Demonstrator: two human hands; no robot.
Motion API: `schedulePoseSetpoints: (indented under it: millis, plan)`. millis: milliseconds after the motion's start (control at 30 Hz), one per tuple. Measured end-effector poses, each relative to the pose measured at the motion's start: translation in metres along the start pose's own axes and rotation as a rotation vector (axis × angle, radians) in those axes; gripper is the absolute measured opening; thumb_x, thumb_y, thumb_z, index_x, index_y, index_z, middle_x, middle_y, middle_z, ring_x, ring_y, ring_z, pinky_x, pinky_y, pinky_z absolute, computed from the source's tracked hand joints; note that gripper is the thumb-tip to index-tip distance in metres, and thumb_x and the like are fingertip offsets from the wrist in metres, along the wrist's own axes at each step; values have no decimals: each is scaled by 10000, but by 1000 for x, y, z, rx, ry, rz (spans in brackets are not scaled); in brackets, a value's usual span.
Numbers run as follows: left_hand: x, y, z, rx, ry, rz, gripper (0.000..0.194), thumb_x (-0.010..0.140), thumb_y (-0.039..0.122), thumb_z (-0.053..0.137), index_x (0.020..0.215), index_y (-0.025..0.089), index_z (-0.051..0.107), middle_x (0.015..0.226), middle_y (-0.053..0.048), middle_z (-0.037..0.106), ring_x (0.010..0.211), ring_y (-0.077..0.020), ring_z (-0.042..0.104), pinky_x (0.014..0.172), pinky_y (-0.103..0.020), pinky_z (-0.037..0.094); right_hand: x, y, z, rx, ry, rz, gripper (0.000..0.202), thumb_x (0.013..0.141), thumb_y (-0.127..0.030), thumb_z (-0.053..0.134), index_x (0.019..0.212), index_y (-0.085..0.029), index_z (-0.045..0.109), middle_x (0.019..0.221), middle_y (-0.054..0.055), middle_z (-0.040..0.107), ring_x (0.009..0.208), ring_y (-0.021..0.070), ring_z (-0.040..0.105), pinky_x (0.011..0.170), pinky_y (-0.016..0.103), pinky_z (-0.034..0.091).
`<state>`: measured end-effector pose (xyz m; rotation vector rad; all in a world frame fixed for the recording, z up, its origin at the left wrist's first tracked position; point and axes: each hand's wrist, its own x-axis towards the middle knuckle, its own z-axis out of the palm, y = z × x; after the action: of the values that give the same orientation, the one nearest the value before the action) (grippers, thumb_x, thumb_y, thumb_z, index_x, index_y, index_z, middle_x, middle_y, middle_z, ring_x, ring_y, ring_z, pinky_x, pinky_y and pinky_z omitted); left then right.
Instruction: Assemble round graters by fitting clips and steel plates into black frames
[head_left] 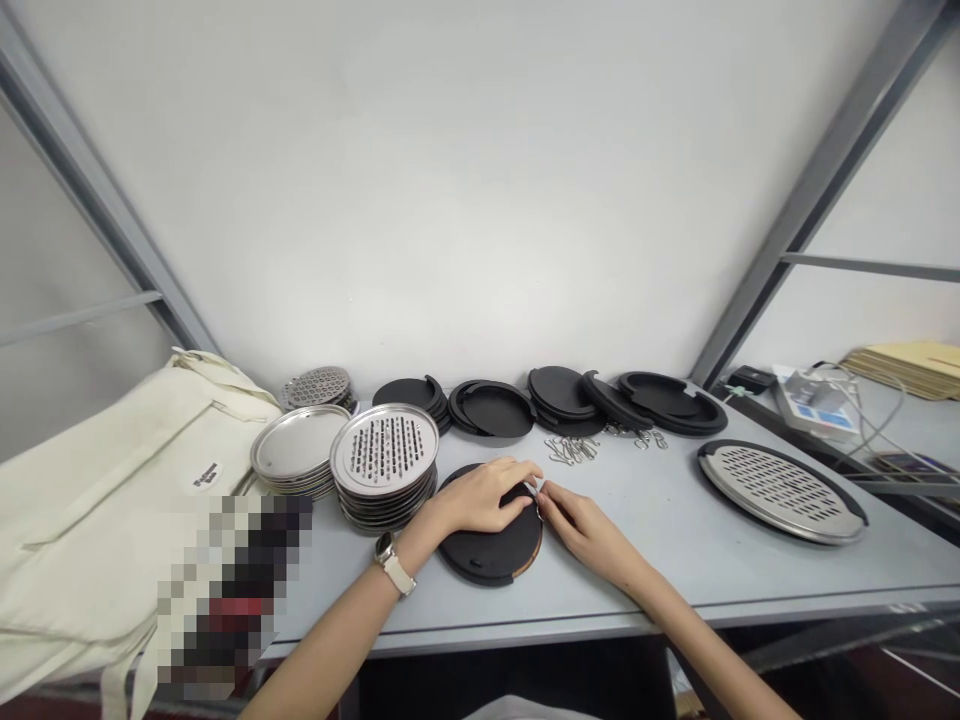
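Note:
A black round base [480, 553] lies on the grey table before me, with an orange-brown strip along its right edge. Over its top rests my left hand [487, 495], fingers curled and gripping it near the right rim. My right hand [581, 525] pinches a small metal hook [538, 508] at that same rim, mostly hidden by the fingertips. Several similar metal hooks [571, 449] lie loose behind my hands. Left of the base stands a stack of round metal grater plates [385, 452], beside a stack of plain-faced metal discs [298, 443].
Black round bases [496, 410] sit in stacks along the wall. At the right lies a metal grater plate on a black base [784, 490]. A cream bag [112, 480] covers the left side. Metal frame posts [810, 190] rise at both sides.

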<state>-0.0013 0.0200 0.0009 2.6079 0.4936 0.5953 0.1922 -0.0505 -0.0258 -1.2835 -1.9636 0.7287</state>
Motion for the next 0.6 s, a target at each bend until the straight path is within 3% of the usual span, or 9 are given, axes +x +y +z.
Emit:
schedulePoseSetpoints:
  millis: [600]
  plan:
    - [0,1,-1,-17,5,-3,313,900,157,529,1211,192,532,1178,-77,627,1100,-192,591,984,-320,462,0,0,0,-1,9,-17,281,1013,-343,336,901,-206,554,775,13,623,699,182,579,672,277,440]
